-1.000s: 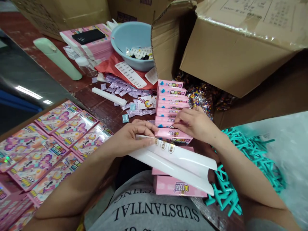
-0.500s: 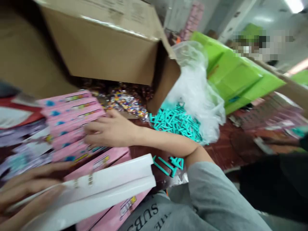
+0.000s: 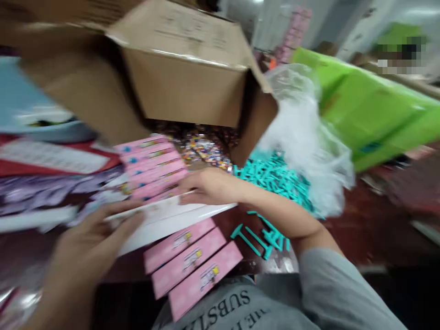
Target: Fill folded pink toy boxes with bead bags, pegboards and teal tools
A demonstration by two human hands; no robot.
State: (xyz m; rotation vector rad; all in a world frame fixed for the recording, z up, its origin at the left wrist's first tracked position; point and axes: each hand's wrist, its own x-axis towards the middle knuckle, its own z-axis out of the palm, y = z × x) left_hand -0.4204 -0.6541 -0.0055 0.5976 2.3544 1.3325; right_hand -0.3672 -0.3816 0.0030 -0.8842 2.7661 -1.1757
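Observation:
A long white folded-card box (image 3: 172,222) lies tilted across the middle, its near end pinched between the thumb and fingers of my left hand (image 3: 103,233). At its upper edge, my right hand (image 3: 215,185) has its fingers bent down onto the card; the fingertips are partly hidden. Just behind is a row of pink printed boxes (image 3: 153,160). Below the white box, three pink boxes (image 3: 192,259) overlap near my shirt. Several loose turquoise T-shaped plastic pieces (image 3: 256,238) lie right of them, under my right forearm.
A large open cardboard carton (image 3: 185,87) holds small colourful wrapped pieces (image 3: 206,149). Beside it, a clear plastic bag (image 3: 309,133) spills a turquoise heap (image 3: 278,176). A green carton (image 3: 374,105) stands right. Purple packets (image 3: 51,190) and a blue basin (image 3: 41,101) are left.
The white box has moved up and away from me, uncovering the pink boxes below. My right hand has gone from the pink row to the white box's edge. The view has shifted left.

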